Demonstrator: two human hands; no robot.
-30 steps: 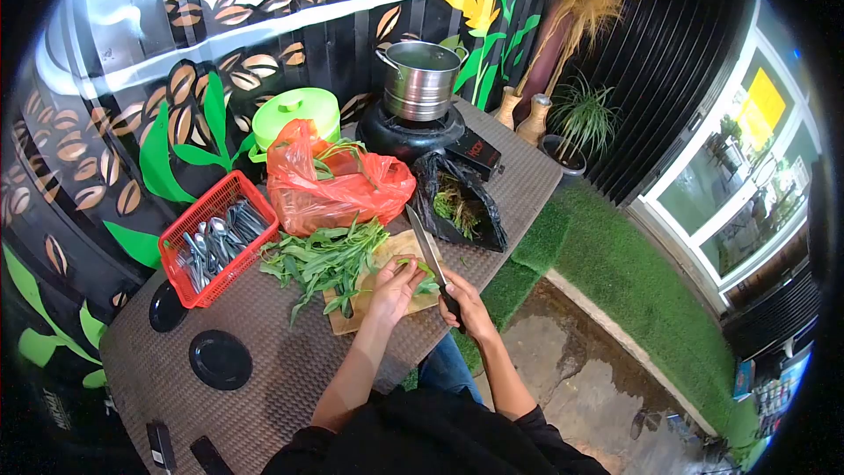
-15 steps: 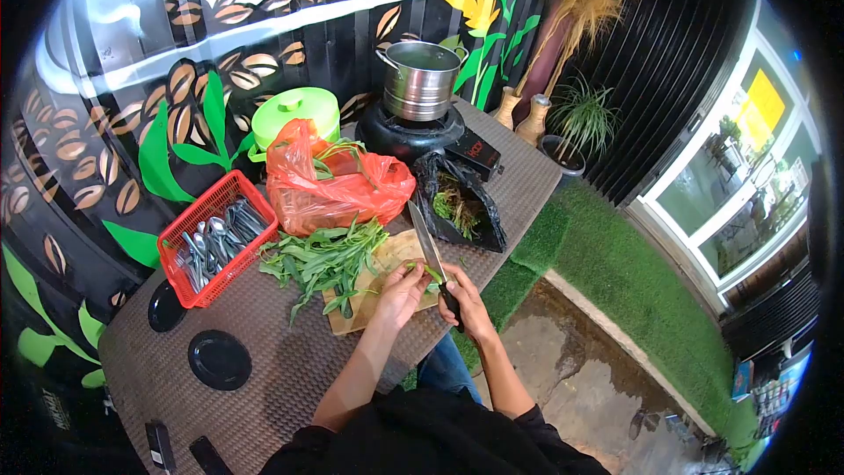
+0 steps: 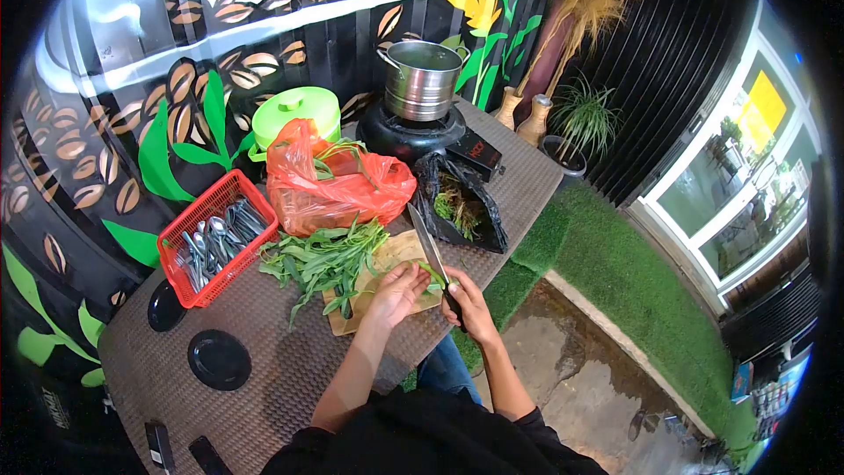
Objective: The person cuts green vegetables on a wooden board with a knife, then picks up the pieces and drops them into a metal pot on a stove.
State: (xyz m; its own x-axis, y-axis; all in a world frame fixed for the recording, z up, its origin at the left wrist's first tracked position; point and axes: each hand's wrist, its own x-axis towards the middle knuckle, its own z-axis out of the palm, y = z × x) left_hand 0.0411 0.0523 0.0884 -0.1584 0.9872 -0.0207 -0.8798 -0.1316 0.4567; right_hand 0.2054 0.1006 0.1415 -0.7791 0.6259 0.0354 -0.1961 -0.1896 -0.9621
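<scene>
Currently the green stem lies mid-frame on the cutting board, pinched in the left hand's fingers; the right hand is clamped on the knife. Judged early: the leaf pile to its left looks mostly uncut. Board sits near the table edge; orange bag and black bag crowd above; open table lies lower left.
</scene>
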